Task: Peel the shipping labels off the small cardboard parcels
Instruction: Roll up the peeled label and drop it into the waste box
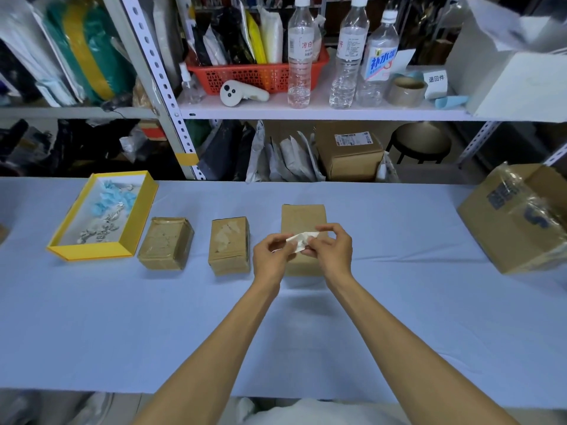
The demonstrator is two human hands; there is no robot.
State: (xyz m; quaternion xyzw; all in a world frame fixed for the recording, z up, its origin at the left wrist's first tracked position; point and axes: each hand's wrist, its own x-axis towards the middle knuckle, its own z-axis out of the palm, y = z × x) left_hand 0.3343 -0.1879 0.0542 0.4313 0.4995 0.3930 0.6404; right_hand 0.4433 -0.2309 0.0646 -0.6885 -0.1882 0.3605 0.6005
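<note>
Pinching a crumpled white label (299, 240) between them, the left hand (271, 256) and right hand (333, 251) meet over the near end of the right parcel (303, 217), fingers and thumbs of both curled onto the paper, which is off the cardboard and in the air. That parcel lies on the pale blue table (399, 302), its visible top plain brown. To its left, just apart, sits the middle parcel (230, 246) with a pale torn patch on its top face, and further left the left parcel (165, 243), its top scuffed and glossy with tape. Left again, close beside that one, there's a shallow yellow tray (76, 250), white inside, and it holds a heap of light blue scraps (115, 197) at its far end and greyish-white paper shreds (98, 233) at its near end. Over at the right edge of the table stands a large carton (497, 234), flap up, clear plastic film draped across it; what is inside cannot be told. On the far shelf a red basket (254, 76) is packed with upright black, white and yellow packets, and three clear bottles (348, 56) stand beside it.
</note>
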